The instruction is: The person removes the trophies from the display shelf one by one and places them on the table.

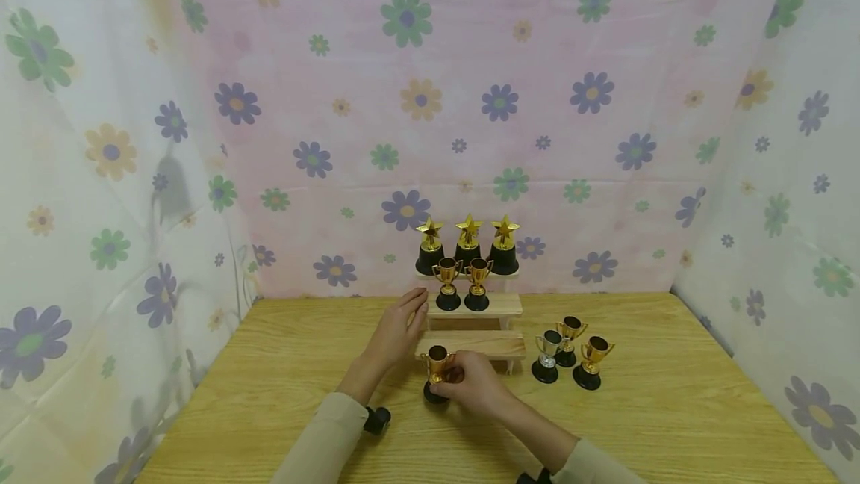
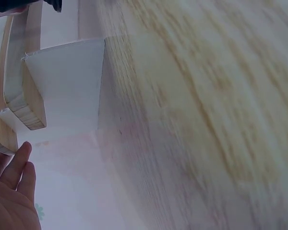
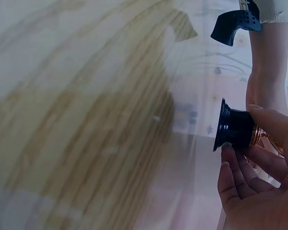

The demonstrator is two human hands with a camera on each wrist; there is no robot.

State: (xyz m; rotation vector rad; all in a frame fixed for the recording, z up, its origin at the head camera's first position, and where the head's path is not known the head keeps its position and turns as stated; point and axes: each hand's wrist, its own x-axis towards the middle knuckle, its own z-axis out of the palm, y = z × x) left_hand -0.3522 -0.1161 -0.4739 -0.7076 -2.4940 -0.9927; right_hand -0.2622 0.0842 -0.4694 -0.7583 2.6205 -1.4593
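Note:
My right hand [image 1: 478,383] pinches a small bronze-coloured trophy cup [image 1: 437,358] by its black base, in front of the lowest step of a wooden stepped stand [image 1: 490,346]. In the right wrist view, thumb and fingers grip the black base [image 3: 237,127], which is held off the tabletop. My left hand [image 1: 396,323] is at the stand's left side, fingers extended; in the left wrist view its fingertips [image 2: 23,148] reach the end of a step. Two gold cups [image 1: 478,275] stand on the middle step. Three gold star trophies [image 1: 469,234] line the top one.
Right of the stand, a silver cup [image 1: 547,357] and two gold cups [image 1: 590,364] stand close together on the wooden table [image 1: 645,424]. A flowered cloth [image 1: 363,237] hangs behind the table and along both sides.

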